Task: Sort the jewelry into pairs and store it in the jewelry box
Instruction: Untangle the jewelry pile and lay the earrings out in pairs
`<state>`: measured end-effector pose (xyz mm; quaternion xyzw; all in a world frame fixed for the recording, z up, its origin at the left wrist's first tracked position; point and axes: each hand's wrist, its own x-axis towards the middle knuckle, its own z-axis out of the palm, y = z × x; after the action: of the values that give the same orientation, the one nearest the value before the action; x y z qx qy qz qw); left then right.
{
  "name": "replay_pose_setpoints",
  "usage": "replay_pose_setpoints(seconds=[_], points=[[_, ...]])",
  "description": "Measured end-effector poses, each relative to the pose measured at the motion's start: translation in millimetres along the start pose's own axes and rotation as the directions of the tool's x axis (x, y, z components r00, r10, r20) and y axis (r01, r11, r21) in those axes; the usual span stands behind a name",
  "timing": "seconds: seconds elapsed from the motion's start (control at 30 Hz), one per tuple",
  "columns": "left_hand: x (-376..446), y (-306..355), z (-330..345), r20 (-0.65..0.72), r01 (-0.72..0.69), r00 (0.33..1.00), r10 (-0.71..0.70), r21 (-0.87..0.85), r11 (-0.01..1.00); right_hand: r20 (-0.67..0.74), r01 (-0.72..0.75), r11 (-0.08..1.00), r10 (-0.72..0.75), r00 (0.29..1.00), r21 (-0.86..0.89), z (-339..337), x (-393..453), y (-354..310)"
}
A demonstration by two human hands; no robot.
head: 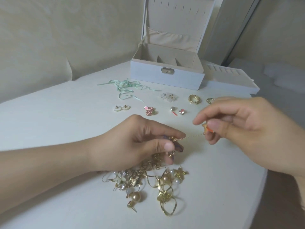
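Left hand (140, 142) pinches one end of a thin gold chain (193, 136); right hand (239, 123) pinches the other, at an orange charm (209, 128). Tangled jewelry pile (148, 180) near desk (57, 121) front edge; open jewelry box (166, 75) at back edge.

A thin gold chain (194, 136) stretched taut between my two hands above the tangled heap of gold and pearl jewelry (148, 182). Sorted pairs (151, 110) lay in rows before the open white jewelry box (166, 75), lid upright.
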<state>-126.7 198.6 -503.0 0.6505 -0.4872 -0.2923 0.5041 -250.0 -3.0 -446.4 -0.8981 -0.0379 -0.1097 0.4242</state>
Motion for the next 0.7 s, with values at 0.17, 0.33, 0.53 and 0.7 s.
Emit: replay_pose_setpoints(seconds=[0.17, 0.33, 0.53, 0.7], points=[[-0.1, 1.9, 0.3, -0.020, -0.026, 0.999, 0.026, -0.015, 1.000, 0.011, 0.023, 1.000, -0.023, 1.000, 0.003, 14.3, -20.6, 10.6], [-0.2, -2.3, -0.4, -0.057, -0.048, 0.997, 0.052, 0.074, 0.996, 0.021, 0.006, 1.000, -0.007, 1.000, 0.024, 21.8, -35.1, 17.6], [1.7, -7.0, -2.7, -0.073, -0.141, 0.984, 0.165, 0.262, 0.955, -0.054, -0.030, 0.992, 0.024, 0.998, -0.121, 31.1, -45.3, 30.1], [2.0, -5.6, -4.2, -0.012, -0.167, 0.984, 0.176, 0.246, 0.955, -0.175, -0.115, 0.936, 0.058, 0.983, -0.334, 41.1, -47.4, 45.6]])
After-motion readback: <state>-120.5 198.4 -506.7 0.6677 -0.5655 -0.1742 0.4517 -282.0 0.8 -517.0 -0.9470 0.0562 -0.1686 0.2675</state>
